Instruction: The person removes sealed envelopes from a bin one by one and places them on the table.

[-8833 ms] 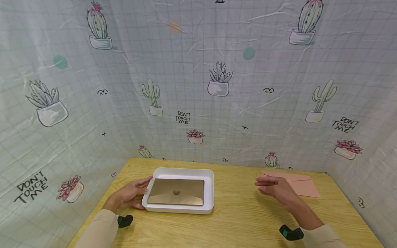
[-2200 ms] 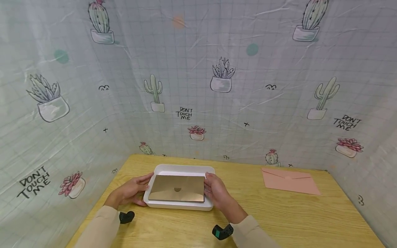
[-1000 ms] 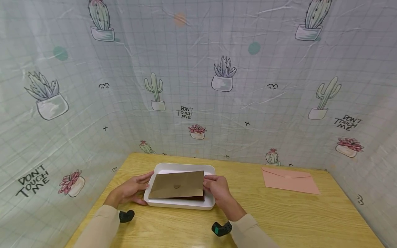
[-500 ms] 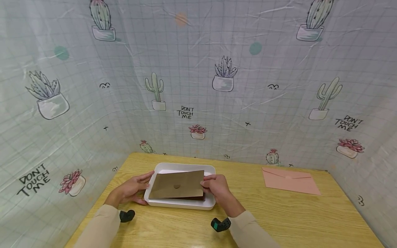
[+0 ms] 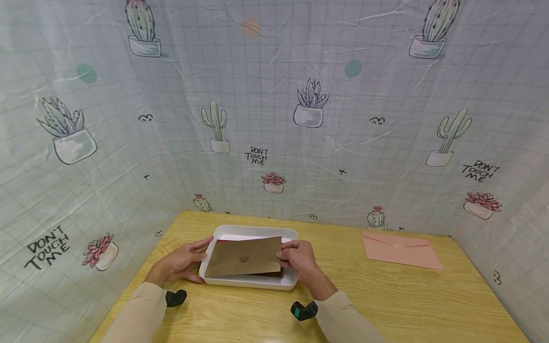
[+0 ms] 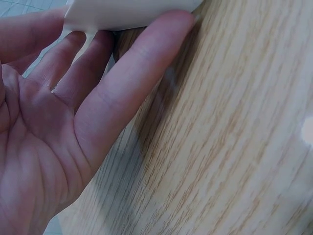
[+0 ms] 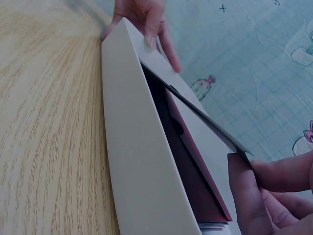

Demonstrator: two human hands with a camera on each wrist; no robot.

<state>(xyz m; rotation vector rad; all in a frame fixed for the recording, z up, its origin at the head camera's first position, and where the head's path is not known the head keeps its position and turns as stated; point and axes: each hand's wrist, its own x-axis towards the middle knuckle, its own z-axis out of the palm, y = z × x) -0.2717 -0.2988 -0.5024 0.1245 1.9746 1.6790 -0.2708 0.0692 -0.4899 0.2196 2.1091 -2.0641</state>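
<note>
A white tray (image 5: 250, 284) sits on the wooden table (image 5: 386, 300) with a stack of envelopes in it. My right hand (image 5: 284, 253) pinches the right edge of the top brown envelope (image 5: 244, 257) and holds it tilted up off the stack. A dark red envelope (image 5: 268, 274) shows beneath it. In the right wrist view the brown envelope (image 7: 195, 110) stands lifted over the dark red envelope (image 7: 181, 161), with my fingertips (image 7: 247, 196) on its corner. My left hand (image 5: 194, 259) rests with straight fingers against the tray's left end, touching the tray corner (image 6: 127, 12).
A pink envelope (image 5: 401, 250) lies flat at the table's back right. A cactus-print sheet (image 5: 274, 119) walls the table at the back and both sides. Black wrist cameras (image 5: 303, 310) sit near the front edge.
My right hand came over from the pink envelope's side to the tray, pinched the brown envelope's right edge and lifted it, uncovering the dark red one. The left hand stayed on the tray.
</note>
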